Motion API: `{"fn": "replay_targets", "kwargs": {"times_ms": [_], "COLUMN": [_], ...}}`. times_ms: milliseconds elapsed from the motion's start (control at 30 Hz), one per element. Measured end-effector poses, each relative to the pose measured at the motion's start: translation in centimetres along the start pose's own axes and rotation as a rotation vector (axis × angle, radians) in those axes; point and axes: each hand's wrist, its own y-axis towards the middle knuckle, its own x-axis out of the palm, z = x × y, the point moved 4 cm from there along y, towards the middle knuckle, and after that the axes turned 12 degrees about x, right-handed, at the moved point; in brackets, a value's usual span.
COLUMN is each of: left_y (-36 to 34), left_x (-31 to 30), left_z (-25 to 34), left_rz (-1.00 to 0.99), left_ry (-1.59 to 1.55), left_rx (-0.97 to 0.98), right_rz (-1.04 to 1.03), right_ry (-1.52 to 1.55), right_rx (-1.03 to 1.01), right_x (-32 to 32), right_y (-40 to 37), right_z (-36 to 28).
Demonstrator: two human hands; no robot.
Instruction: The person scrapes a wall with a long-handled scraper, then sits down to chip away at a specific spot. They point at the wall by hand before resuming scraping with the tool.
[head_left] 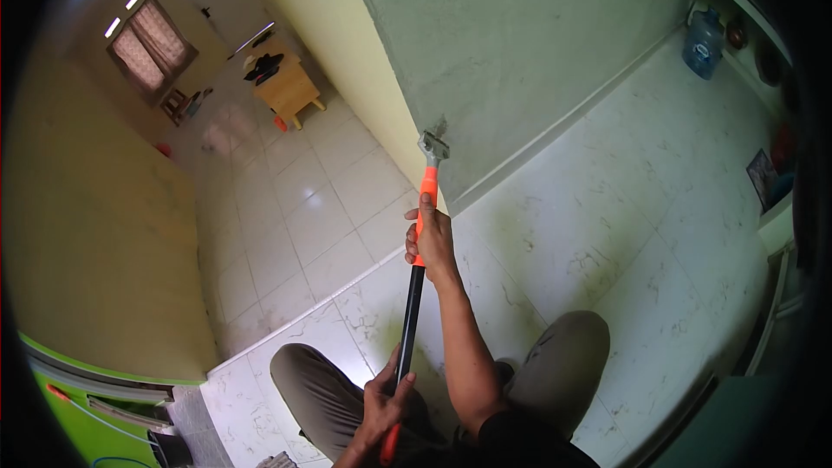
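I hold a long-handled scraper (412, 312) with a black shaft and orange grips. Its metal blade head (433, 148) presses against the lower part of a grey-green wall (520, 43), near the wall's corner. My right hand (430, 241) is wrapped around the upper orange grip just below the head. My left hand (385, 403) grips the shaft near its lower end, close to my body. My knees, in grey-brown trousers, are bent to either side of the shaft.
White marbled floor tiles (607, 234) spread around me. A blue water jug (703, 42) stands at the far right by a shelf. A wooden side table (286, 87) and a curtained window (152, 45) lie down the hallway. A green object (78, 407) sits lower left.
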Motion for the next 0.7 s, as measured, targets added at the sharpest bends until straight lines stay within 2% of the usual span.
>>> {"fn": "replay_targets", "kwargs": {"times_ms": [267,367,467,500,567,633,700], "left_y": [1.1,0.9,1.5,2.8,5.0,7.4,7.9], "left_x": [-0.9,-1.2,-1.6,-1.8,-1.8,-0.5,0.2], "left_z": [1.0,1.6,-0.4,1.8,2.8,4.4,5.9], "left_rz": [0.012,-0.03,-0.04,-0.031,-0.113,-0.147,-0.108], "left_ry": [0.152,0.107,0.224,0.284,0.165,0.146,0.115], "left_rx": [0.257,0.131,0.279,0.379,0.064,0.11,0.301], "right_rz": [-0.015,0.009,0.055,0.071,0.145,0.189,0.137], "right_ry": [0.0,-0.041,-0.123,-0.165,-0.136,-0.085,-0.049], "right_rx": [0.003,0.017,-0.023,-0.073,-0.071,-0.112,-0.111], "right_x": [0.2,0.6,0.6,0.5,-0.5,-1.7,-2.0], "right_y": [0.5,0.1,1.1,2.3,2.6,3.6,4.2], "right_z": [0.1,-0.1,-0.8,-1.9,-2.8,-6.7,-7.3]}}
